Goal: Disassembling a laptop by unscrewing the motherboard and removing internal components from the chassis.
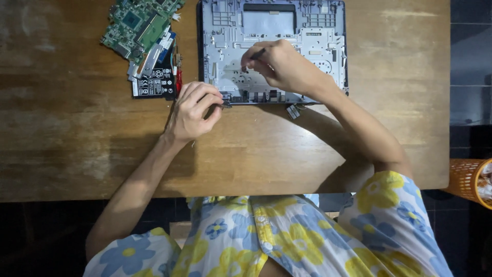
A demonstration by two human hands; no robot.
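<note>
An opened grey laptop base (312,38) lies on a wooden table (77,143), its inner plastic frame facing up. My right hand (284,64) rests over the frame's middle and grips a thin dark tool, likely a screwdriver (256,53), with its tip pointing down at the frame. My left hand (192,110) sits at the base's near left corner, its fingers pinched on a small dark part by the hinge (226,103).
A green circuit board (138,23) lies at the back left on top of a black component with a white label (154,84); a red-handled tool (178,77) lies beside them. A small connector (293,111) hangs at the base's near edge. An orange basket (469,179) stands off the table at right.
</note>
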